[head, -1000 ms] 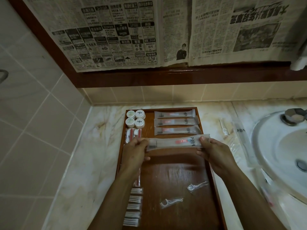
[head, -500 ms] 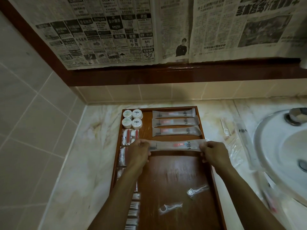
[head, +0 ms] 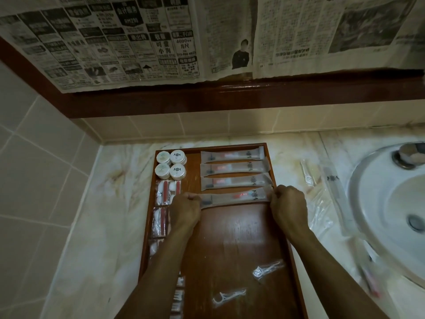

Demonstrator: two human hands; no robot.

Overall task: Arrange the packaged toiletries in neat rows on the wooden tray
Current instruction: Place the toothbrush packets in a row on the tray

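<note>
A long clear toothbrush packet lies across the wooden tray, just below three like packets stacked in a row at the tray's far right. My left hand pinches its left end and my right hand pinches its right end. Several white round jars sit at the tray's far left corner. Cotton-bud packets run down the left side, partly hidden by my left arm. Two loose floss-pick packets lie on the near part of the tray.
The tray sits on a marble counter. More clear packets lie on the counter to the tray's right, beside a white sink with a tap. Tiled wall stands to the left; newspaper covers the mirror behind.
Both hands have lowered the packet from above the tray and moved it back, so it now lies just below the third packet.
</note>
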